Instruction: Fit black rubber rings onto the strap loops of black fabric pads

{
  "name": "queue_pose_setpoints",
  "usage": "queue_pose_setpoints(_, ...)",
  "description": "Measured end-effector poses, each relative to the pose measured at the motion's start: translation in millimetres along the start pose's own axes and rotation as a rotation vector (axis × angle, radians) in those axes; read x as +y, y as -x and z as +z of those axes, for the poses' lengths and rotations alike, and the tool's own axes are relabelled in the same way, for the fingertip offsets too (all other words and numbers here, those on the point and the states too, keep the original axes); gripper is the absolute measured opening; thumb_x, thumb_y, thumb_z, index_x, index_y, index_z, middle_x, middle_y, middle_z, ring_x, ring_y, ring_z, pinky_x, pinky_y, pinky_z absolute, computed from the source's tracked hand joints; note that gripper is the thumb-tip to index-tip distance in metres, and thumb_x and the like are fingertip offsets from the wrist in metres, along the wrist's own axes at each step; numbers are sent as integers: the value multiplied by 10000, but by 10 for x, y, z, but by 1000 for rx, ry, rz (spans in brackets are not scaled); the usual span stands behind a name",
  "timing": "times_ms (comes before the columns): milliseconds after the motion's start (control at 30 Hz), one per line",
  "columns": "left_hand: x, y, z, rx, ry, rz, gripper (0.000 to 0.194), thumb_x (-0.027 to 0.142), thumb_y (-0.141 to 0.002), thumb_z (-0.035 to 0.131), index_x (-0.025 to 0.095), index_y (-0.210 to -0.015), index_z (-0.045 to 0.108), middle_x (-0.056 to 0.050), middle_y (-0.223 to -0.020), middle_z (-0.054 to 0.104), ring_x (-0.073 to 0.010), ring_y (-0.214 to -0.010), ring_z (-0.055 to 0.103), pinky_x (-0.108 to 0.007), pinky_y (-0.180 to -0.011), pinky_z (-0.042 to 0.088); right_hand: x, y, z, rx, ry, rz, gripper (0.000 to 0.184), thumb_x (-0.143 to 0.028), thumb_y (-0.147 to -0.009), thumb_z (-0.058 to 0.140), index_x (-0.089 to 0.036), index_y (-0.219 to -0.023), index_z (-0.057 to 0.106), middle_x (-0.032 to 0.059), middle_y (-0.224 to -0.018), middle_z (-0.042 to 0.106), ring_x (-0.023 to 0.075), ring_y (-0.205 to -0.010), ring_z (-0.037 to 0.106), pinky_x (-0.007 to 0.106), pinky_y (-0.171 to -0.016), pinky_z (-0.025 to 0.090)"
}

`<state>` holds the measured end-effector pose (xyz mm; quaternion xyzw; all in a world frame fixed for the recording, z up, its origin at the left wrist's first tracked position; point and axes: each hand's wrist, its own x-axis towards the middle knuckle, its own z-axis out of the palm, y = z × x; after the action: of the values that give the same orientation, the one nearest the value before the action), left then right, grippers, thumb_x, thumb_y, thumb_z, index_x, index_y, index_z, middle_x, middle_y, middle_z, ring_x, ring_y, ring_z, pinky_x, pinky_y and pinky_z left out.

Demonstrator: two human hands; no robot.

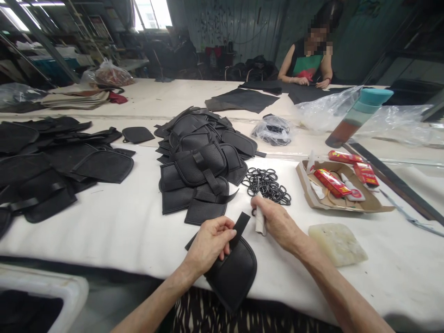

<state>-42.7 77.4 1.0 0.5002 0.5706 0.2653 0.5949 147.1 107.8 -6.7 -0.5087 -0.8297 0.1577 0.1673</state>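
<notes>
My left hand point(211, 241) pinches the strap point(243, 223) of a black leather piece point(237, 273) that hangs partly over the table's front edge. My right hand point(275, 219) is closed around a slim tool with a pale wrapped handle point(261, 223); its thin pointed tip reaches toward a heap of black rings point(265, 180). One dark ring point(254, 212) shows by the right fingers; whether they hold it I cannot tell. Beyond my left hand lies a large pile of similar black leather pieces point(201, 159), several with loose straps.
More black pieces point(100, 164) spread at the left. On the right are an open cardboard box point(312, 200) with red packets, a pale block point(338, 244) and a leaning teal-capped bottle point(357, 118). Across the table a person point(307, 64) handles dark material. A white bin point(74, 286) stands lower left.
</notes>
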Motion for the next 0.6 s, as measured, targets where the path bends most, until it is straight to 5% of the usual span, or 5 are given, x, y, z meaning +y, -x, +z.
queue_pose_setpoints(333,11,27,42,43,40,-3,110,262,-703,564,155,-693,587,70,-412,473,-64,-326,386,-170,-344,286,40,-45,-46,-30,-130,109,259,-63,-732,411,-232,-919,473,-27,-726,552,134,-647,500,225,-603,366)
queue_pose_setpoints(600,-28,39,57,61,25,32,119,264,-711,553,156,-710,601,64,-427,478,-66,-341,384,-169,-343,290,-35,249,67,46,-211,234,171,-135,-798,424,-238,-933,442,-39,-652,560,136,-552,520,235,-544,407)
